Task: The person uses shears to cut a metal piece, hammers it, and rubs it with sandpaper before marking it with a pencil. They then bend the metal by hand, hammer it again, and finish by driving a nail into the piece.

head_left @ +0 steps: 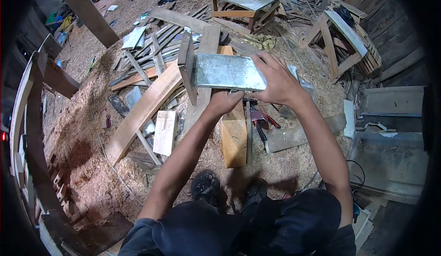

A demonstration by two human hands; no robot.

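Holding a grey metal-faced panel (227,71) in both hands above a sawdust-covered floor (87,132).
Right hand (275,79) grips the panel's right end from above; left hand (225,101) pinches its lower edge. An upright wooden piece (187,65) meets the panel's left end. Below lie an orange wooden block (234,139), red-handled pliers (262,120) and loose planks (142,111).

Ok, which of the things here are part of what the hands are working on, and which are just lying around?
In hand:
- left hand under the metal sheet
- right hand on top of the sheet
- wooden piece at the sheet's left end

Lying about:
- curved plank
- red-handled pliers
- wooden stool
- sawdust
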